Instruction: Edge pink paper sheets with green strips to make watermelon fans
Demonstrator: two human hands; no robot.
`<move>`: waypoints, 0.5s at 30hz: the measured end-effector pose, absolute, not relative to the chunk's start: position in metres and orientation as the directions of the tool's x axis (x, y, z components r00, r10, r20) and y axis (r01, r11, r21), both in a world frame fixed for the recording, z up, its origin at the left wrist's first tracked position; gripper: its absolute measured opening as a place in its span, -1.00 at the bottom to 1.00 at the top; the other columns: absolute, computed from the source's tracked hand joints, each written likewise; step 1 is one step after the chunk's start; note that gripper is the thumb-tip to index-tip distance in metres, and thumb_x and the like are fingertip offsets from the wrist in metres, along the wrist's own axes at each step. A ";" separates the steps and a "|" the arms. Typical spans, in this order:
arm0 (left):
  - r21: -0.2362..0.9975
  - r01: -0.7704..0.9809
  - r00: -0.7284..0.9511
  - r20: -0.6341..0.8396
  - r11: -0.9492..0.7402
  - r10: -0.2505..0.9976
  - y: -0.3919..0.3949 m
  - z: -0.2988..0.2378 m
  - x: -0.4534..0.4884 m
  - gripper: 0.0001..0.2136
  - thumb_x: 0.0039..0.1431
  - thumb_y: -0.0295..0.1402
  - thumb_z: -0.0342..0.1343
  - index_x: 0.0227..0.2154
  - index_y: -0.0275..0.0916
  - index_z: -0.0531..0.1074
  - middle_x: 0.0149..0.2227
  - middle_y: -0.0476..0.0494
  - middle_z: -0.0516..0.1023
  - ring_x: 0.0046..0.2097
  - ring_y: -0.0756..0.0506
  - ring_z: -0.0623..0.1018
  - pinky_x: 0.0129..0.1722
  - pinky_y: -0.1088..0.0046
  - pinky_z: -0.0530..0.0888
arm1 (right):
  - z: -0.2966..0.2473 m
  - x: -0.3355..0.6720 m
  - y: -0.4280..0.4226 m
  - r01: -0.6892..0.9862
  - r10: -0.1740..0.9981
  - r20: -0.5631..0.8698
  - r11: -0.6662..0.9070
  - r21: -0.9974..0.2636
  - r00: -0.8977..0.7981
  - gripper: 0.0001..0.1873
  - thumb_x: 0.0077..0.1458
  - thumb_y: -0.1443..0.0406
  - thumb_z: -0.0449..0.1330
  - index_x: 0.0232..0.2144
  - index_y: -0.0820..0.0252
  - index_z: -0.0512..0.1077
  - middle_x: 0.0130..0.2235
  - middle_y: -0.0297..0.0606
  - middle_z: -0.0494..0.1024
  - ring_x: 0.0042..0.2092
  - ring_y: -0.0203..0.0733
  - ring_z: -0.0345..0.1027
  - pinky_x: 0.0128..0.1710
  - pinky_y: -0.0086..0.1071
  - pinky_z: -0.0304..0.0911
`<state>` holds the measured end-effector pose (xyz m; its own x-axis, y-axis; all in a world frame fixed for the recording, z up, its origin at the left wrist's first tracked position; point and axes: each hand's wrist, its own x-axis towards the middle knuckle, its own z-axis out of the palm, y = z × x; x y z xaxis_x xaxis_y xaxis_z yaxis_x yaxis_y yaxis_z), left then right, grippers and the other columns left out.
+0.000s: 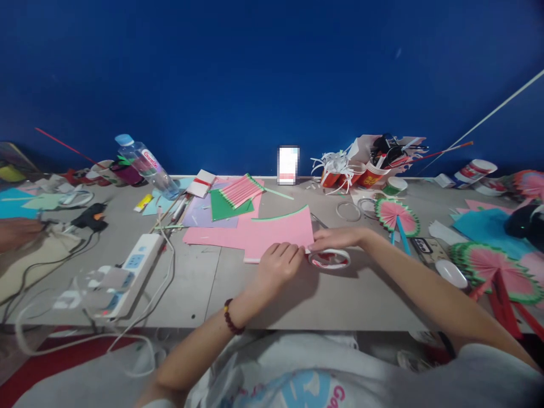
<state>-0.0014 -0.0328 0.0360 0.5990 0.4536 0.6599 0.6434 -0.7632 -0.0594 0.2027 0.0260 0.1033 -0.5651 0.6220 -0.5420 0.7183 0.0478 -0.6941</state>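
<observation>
A sheet of pink paper (pixel 278 229) with a green strip along its curved far edge lies in front of me, a narrower pink piece reaching out on its left. My left hand (pixel 280 263), with a beaded bracelet on the wrist, has its fingers bent over the sheet's near right corner. My right hand (pixel 334 238) is closed at the sheet's right edge, on a roll of white double-sided tape (pixel 347 260) tipped beside the paper. The tape's free end lies close to my left fingertips. The right fingertips are partly hidden.
Left of the paper are a power strip (pixel 138 266) with cables and a leaning plastic bottle (pixel 155 173). Behind lie green paper (pixel 225 207) and pleated pink paper (pixel 242 191). Watermelon-patterned fans (pixel 495 269) and a phone (pixel 429 249) lie right. Another person's hand (pixel 19 232) is far left.
</observation>
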 end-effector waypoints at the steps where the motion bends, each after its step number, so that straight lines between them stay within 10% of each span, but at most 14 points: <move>1: -0.075 0.637 0.596 0.679 -0.767 0.429 -0.030 0.039 -0.003 -0.87 0.28 -0.51 -0.04 -0.20 -0.31 0.39 -0.36 -0.12 0.52 -0.30 -0.07 0.50 -0.32 0.38 0.34 | 0.102 0.205 0.025 0.635 0.554 -0.530 -0.003 -0.772 -0.642 -0.68 0.08 0.12 0.11 -0.42 0.29 0.43 -0.48 -0.33 0.45 -0.44 -0.33 0.27 -0.43 -0.47 0.19; 4: -0.101 0.625 0.586 0.716 -0.774 0.380 -0.022 0.048 -0.009 -0.84 0.26 -0.51 -0.02 -0.14 -0.31 0.39 -0.31 -0.14 0.54 -0.25 -0.08 0.52 -0.27 0.37 0.36 | 0.094 0.208 0.020 0.396 0.473 -0.410 -0.134 -0.908 -0.780 -0.70 0.02 0.13 0.18 -0.33 0.28 0.40 -0.39 -0.31 0.46 -0.38 -0.32 0.29 -0.35 -0.44 0.23; 15: -0.013 0.664 0.450 0.805 -0.747 0.386 -0.007 0.031 -0.021 -0.70 0.22 -0.52 0.05 0.01 -0.18 0.36 -0.32 -0.11 0.52 -0.26 -0.07 0.49 -0.26 0.38 0.36 | 0.046 0.182 -0.004 0.179 0.896 -0.069 0.012 -0.984 -0.439 -0.62 -0.03 0.13 0.28 -0.19 0.22 0.48 -0.21 -0.17 0.55 -0.12 -0.08 0.42 -0.08 -0.19 0.32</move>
<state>-0.0209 -0.0069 0.0306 0.4498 0.3862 0.8053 0.6642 -0.7474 -0.0126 0.1818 -0.0036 0.0463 -0.4388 0.8959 -0.0690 0.1794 0.0121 -0.9837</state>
